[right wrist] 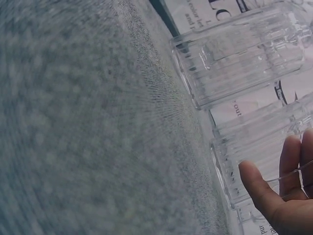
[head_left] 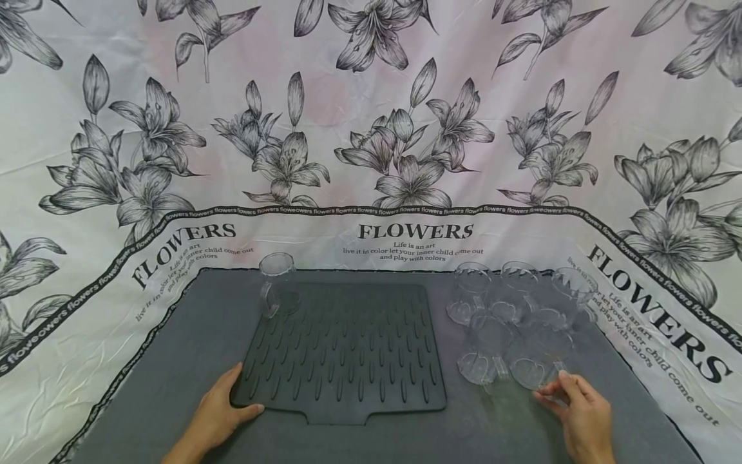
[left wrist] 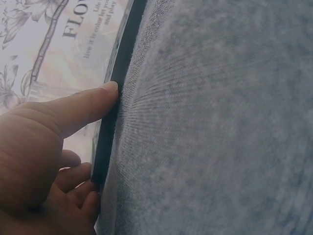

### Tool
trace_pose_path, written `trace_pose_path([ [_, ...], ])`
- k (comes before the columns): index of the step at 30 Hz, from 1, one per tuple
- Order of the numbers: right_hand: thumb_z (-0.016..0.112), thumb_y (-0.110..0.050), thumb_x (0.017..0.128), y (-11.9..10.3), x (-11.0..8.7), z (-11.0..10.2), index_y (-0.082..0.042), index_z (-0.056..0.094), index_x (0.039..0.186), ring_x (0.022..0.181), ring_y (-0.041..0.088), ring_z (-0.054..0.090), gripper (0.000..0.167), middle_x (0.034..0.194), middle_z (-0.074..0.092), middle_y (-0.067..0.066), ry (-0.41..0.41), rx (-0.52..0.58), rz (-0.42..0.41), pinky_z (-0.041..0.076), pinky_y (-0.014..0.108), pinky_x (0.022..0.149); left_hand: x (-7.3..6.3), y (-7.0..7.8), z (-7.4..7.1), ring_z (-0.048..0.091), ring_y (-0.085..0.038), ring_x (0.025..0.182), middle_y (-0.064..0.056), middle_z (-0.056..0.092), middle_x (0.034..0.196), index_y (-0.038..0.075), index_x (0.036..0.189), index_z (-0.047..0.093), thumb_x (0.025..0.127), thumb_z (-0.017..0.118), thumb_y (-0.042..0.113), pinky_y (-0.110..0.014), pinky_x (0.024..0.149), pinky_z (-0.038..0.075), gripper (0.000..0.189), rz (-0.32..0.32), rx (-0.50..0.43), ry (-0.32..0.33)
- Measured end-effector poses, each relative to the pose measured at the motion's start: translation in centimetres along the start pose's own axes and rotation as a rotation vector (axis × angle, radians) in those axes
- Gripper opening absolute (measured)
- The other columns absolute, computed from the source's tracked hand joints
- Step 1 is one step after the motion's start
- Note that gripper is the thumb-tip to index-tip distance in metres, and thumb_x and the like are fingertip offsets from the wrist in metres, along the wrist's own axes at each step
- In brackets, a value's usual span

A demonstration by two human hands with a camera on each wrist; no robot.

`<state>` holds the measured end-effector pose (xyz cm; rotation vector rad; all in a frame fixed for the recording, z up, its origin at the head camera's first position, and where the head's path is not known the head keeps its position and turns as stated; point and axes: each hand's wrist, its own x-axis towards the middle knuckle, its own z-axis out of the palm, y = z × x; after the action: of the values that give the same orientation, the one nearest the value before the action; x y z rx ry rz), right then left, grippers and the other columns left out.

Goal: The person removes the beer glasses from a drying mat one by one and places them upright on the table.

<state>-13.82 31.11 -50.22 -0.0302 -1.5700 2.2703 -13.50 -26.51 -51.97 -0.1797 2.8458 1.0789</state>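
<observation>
My left hand [head_left: 217, 407] rests at the near left corner of a dark ridged drying mat [head_left: 348, 348]. Its thumb [left wrist: 93, 105] touches the mat's front edge, while the other fingers lie along the left side. On the mat's far left corner stands a clear handled mug [head_left: 279, 283]. To the mat's right, my right hand [head_left: 582, 412] is at the handle of the nearest right clear mug [head_left: 530, 370]. In the right wrist view, its thumb [right wrist: 254, 181] and fingers are spread apart beside that mug [right wrist: 244, 161]; whether they press on it cannot be told.
Several more clear mugs stand close together in rows on the right, among them a front-row mug [head_left: 481, 351] and a far right mug [head_left: 574, 283]. The grey tabletop [head_left: 191, 322] meets a flower-print cloth [head_left: 406, 238] along its back and sides.
</observation>
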Motion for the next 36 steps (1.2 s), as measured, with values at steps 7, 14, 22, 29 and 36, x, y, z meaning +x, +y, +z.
trace_pose_path([
  [7,0.056,-0.013,0.099,0.0,-0.1,0.0,0.007,0.059,0.076,0.066,0.023,0.067,0.031,0.069,0.062,0.011,0.045,-0.043,0.031,0.058,0.042,0.064,-0.1,0.0,0.0,0.027,-0.054,0.131,-0.036,0.028,0.145,-0.01,0.147,0.025,0.068,0.086,0.045,-0.065,0.1,0.029,0.114,-0.002,0.0,0.003],
  [14,0.055,-0.016,0.1,-0.2,0.0,-0.2,0.008,0.058,0.078,0.068,0.025,0.067,0.033,0.071,0.062,0.012,0.014,-0.053,0.047,0.058,0.044,0.065,-0.1,-0.3,0.0,0.027,-0.054,0.131,-0.036,0.027,0.145,-0.01,0.147,0.025,0.067,0.086,0.046,-0.065,0.1,0.03,0.115,-0.008,-0.005,-0.003],
  [22,0.054,-0.014,0.1,-0.5,0.0,-0.4,0.015,0.059,0.081,0.072,0.019,0.068,0.036,0.076,0.068,0.01,0.027,-0.156,0.019,0.058,0.037,0.062,-0.1,-0.3,0.1,0.027,-0.054,0.131,-0.036,0.027,0.145,-0.01,0.147,0.024,0.068,0.085,0.047,-0.065,0.1,0.03,0.115,-0.003,-0.012,-0.001],
  [29,0.053,-0.032,0.1,-2.3,0.3,-0.1,0.007,0.064,0.09,0.068,-0.002,0.061,0.041,0.071,0.065,-0.013,0.331,-0.672,0.052,0.051,0.016,0.055,-0.1,-0.3,0.3,0.027,-0.054,0.131,-0.036,0.026,0.146,-0.009,0.147,0.024,0.067,0.085,0.048,-0.065,0.099,0.03,0.117,-0.013,-0.02,0.001],
  [36,0.055,-0.021,0.099,-5.6,-0.2,1.1,0.0,0.064,0.093,0.07,-0.005,0.06,0.024,0.074,0.063,-0.017,0.459,-0.683,-0.041,0.048,0.008,0.059,0.0,-0.6,0.3,0.027,-0.054,0.131,-0.035,0.026,0.146,-0.009,0.148,0.024,0.068,0.085,0.048,-0.065,0.099,0.03,0.116,-0.001,-0.026,0.013],
])
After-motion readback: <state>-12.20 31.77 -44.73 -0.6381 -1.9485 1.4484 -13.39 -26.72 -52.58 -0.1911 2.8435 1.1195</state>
